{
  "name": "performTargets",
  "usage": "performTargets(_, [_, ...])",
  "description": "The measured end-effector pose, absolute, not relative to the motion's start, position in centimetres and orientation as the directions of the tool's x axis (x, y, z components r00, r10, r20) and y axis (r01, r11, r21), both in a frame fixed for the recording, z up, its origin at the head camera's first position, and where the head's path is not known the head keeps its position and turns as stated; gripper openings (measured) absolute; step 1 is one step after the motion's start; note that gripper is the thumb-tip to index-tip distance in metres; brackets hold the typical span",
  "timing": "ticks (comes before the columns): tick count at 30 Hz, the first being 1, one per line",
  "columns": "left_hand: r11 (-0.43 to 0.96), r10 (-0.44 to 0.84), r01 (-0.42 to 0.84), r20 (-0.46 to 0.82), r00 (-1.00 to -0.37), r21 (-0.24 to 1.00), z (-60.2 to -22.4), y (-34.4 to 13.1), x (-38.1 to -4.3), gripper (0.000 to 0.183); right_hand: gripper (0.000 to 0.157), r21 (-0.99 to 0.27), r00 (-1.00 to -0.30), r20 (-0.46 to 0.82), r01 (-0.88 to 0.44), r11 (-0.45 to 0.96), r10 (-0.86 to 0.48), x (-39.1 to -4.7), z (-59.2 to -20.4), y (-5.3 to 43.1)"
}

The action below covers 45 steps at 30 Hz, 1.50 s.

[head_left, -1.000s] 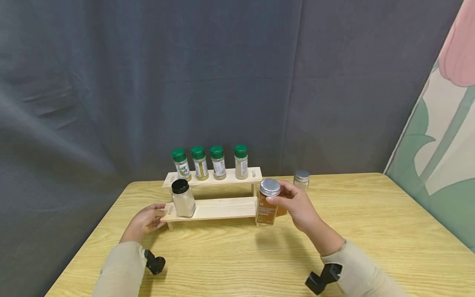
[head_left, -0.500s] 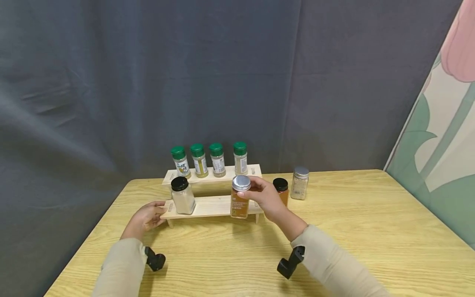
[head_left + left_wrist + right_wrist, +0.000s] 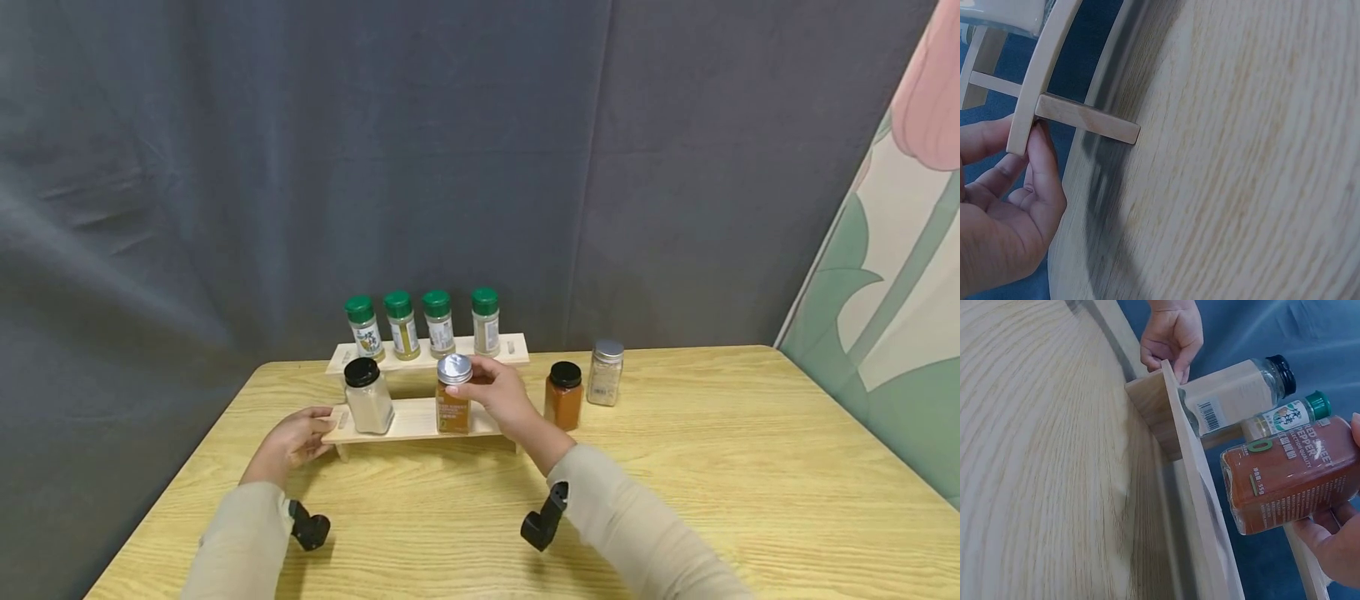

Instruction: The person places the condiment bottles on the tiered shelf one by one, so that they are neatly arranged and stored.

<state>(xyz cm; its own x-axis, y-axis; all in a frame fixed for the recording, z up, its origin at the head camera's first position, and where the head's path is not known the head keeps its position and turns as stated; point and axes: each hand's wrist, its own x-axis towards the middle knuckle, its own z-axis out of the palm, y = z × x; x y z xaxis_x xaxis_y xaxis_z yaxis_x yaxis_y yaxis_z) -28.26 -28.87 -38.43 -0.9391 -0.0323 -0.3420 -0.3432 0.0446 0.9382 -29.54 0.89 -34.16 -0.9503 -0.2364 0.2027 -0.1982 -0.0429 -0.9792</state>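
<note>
A two-tier wooden spice rack [image 3: 412, 419] stands on the table. My left hand [image 3: 294, 442] pinches the left end of its lower shelf, thumb and fingers on either face of the board [image 3: 1032, 81]. With my right hand [image 3: 501, 398] I hold a silver-lidded jar of red sweet pepper [image 3: 453, 410] near its top, upright over the middle of that shelf. A small gap shows between jar base and board in the right wrist view, where the label of the pepper jar [image 3: 1297, 472] faces the camera. Left of it on the lower shelf stands a black-lidded jar of pale powder [image 3: 369, 404].
Several green-capped spice bottles [image 3: 403, 329] line the upper shelf. Right of the rack, on the wooden table [image 3: 712, 433], stand a black-lidded jar of red-orange spice [image 3: 564, 400] and a silver-lidded clear jar [image 3: 605, 377]. A dark curtain [image 3: 465, 167] hangs behind.
My right hand has carried the pepper jar leftward, from beside the rack's right end to over the lower shelf, uncovering the jars on the right. My left hand keeps its grip on the shelf end.
</note>
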Motion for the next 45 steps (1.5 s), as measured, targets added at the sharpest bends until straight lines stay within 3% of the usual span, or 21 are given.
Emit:
performTargets(30, [0.056,-0.035,-0.342,-0.34,-0.94,0.938,-38.7,-28.9,-28.5,0.05,0.043,-0.974,-0.924,0.214,-0.228,0.007,-0.317,-31.4,-35.3,-3.8])
performTargets(45, [0.066,-0.042,-0.366,-0.363,-0.931,0.928,-38.1,-28.6,-28.2,0.049,0.04,-0.974,-0.914,0.219,-0.227,-0.017,-0.341,-31.2,-35.3,-3.7])
